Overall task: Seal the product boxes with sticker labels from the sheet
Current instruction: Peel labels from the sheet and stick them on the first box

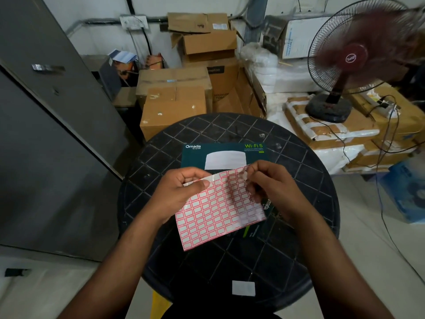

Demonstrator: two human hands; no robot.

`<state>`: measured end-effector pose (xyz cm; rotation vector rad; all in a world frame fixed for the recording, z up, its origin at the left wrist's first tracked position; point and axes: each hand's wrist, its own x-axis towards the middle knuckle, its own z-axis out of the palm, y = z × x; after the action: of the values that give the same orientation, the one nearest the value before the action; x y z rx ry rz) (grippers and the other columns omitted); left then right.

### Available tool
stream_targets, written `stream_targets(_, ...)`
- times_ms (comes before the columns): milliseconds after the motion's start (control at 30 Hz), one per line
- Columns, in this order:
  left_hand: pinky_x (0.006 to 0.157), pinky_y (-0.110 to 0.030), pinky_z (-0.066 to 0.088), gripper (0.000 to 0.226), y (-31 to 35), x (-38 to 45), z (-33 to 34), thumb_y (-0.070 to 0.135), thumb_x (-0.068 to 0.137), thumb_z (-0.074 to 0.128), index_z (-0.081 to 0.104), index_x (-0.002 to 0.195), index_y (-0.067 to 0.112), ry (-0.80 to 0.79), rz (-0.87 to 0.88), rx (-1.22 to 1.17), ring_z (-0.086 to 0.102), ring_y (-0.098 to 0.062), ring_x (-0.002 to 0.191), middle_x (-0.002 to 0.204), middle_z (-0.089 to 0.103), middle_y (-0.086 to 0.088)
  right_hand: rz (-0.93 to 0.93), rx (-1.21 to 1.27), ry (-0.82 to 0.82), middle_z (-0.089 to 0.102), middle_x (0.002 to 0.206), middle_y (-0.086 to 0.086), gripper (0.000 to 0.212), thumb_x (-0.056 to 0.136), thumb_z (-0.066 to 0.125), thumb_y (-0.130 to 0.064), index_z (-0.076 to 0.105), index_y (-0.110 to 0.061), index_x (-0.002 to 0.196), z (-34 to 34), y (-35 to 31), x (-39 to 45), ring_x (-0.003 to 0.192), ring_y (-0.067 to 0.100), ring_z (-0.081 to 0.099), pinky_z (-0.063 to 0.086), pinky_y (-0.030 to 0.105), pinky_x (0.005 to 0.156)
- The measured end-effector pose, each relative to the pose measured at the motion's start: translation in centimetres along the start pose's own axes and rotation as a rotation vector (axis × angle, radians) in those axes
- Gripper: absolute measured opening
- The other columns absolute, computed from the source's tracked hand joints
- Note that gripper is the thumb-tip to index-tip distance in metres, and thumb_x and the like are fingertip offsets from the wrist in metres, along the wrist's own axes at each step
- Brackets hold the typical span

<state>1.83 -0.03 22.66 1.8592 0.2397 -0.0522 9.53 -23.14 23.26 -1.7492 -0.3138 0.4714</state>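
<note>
Left hand (181, 192): grips the upper left edge of the sticker sheet (218, 210), thumb on top, fingers curled beneath. Right hand (273, 187): fingers pinched at the sheet's upper right corner, on a small sticker label (245, 175) partly lifted from the backing. Hands apart, one at each top corner.

Sticker sheet: white labels with red borders in a grid; held above the table, tilted, long axis running from lower left to upper right, free lower corner pointing toward the viewer.

Product box (225, 154): dark teal, flat on the table directly beneath the sheet, printed "Omada" and "Wi-Fi 5"; printed top edge away from the viewer; near half hidden by sheet and hands.

Table (287, 249): round, black, moulded lattice pattern; a white rectangular label (243, 288) at its near edge.

Surroundings: stacked cardboard cartons (174, 104) behind the table; white-wrapped parcels to the right; pedestal fan (354, 58) with maroon blades spinning, standing on a wrapped carton; grey metal cabinet (46, 111) at left; pale floor; blue carton (407, 194) at right edge.
</note>
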Motion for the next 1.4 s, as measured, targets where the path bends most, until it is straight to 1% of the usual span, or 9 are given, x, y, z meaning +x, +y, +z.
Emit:
stream_targets(233,0.089,-0.029,0.044,0.042,0.1,1.2,1.0,0.053,0.095,0.045,0.077,0.096,0.026,0.082,0.082,-0.014,0.069,-0.01,0.094,0.088,0.077,0.002,0.131,0.17,-0.052,0.064,0.069,0.01,0.016,0.099,0.051,0.002,0.065,0.004,0.091,-4.8,2.0,-1.6,0.059,0.014,0.061,0.054,0.022,0.051)
stream_targets(400,0.09,-0.034,0.049,0.031,-0.6,2.3,2.0,0.053,0.093,0.049,0.075,0.096,0.037,0.151,0.22,0.213,0.067,-0.003,0.093,0.088,0.075,0.015,0.398,0.118,-0.097,0.072,0.076,0.016,0.014,0.097,0.053,0.005,0.067,0.006,0.094,-10.6,7.1,-2.9,0.062,0.017,0.068,0.061,0.025,0.06)
stream_targets(633,0.084,-0.044,0.055,0.032,-1.2,2.3,2.7,0.053,0.089,0.056,0.076,0.1,0.032,0.248,0.309,0.302,0.068,-0.013,0.089,0.085,0.073,0.009,0.686,-0.055,0.08,0.069,0.104,0.026,0.016,0.094,0.061,-0.002,0.061,0.008,0.106,-12.9,16.7,0.2,0.087,0.033,0.073,0.064,0.032,0.067)
stream_targets(733,0.084,-0.04,0.054,0.028,-1.4,2.1,3.3,0.051,0.088,0.057,0.076,0.101,0.033,0.286,0.308,0.336,0.067,-0.013,0.09,0.086,0.072,0.009,0.733,-0.157,0.204,0.07,0.095,0.022,0.008,0.093,0.063,-0.008,0.062,-0.001,0.089,-12.4,20.2,2.0,0.077,0.028,0.072,0.064,0.042,0.078)
stream_targets(833,0.085,-0.034,0.051,0.021,-1.6,1.9,3.8,0.047,0.087,0.06,0.075,0.098,0.036,0.324,0.303,0.326,0.066,-0.014,0.091,0.087,0.071,0.007,0.745,-0.242,0.327,0.067,0.079,0.009,0.011,0.092,0.065,-0.014,0.061,-0.007,0.084,-12.7,22.4,3.5,0.066,0.019,0.066,0.062,0.034,0.064)
stream_targets(1067,0.079,-0.019,0.046,0.02,-1.8,1.3,4.8,0.038,0.088,0.063,0.075,0.102,0.029,0.387,0.323,0.368,0.063,-0.013,0.085,0.086,0.068,0.006,0.72,-0.427,0.406,0.059,0.078,0.002,0.018,0.098,0.06,-0.023,0.065,-0.006,0.099,-14.6,25.3,5.3,0.062,0.01,0.054,0.043,0.02,0.052)
stream_targets(1133,0.078,-0.012,0.043,0.02,-1.8,1.1,5.0,0.035,0.089,0.064,0.075,0.102,0.025,0.411,0.331,0.381,0.062,-0.011,0.083,0.086,0.067,0.009,0.627,-0.482,0.393,0.066,0.099,0.009,0.015,0.099,0.06,-0.02,0.066,-0.009,0.093,-14.2,25.9,5.3,0.076,0.015,0.061,0.055,0.025,0.069)
stream_targets(1200,0.078,-0.011,0.043,0.021,-1.7,1.1,5.3,0.033,0.089,0.064,0.076,0.102,0.021,0.429,0.345,0.392,0.061,-0.006,0.083,0.086,0.067,0.019,0.446,-0.577,0.401,0.054,0.12,0.003,0.01,0.098,0.06,-0.019,0.064,-0.01,0.094,-13.0,26.1,4.5,0.094,0.016,0.059,0.055,0.031,0.089)
stream_targets(1400,0.08,-0.01,0.042,0.022,-1.7,1.1,6.1,0.032,0.089,0.063,0.075,0.102,0.018,0.491,0.388,0.439,0.057,0.001,0.084,0.086,0.063,0.03,0.064,-0.854,-0.204,0.058,0.114,0.015,0.014,0.101,0.052,-0.015,0.055,-0.006,0.111,-7.0,27.1,2.1,0.093,0.017,0.049,0.041,0.027,0.078)
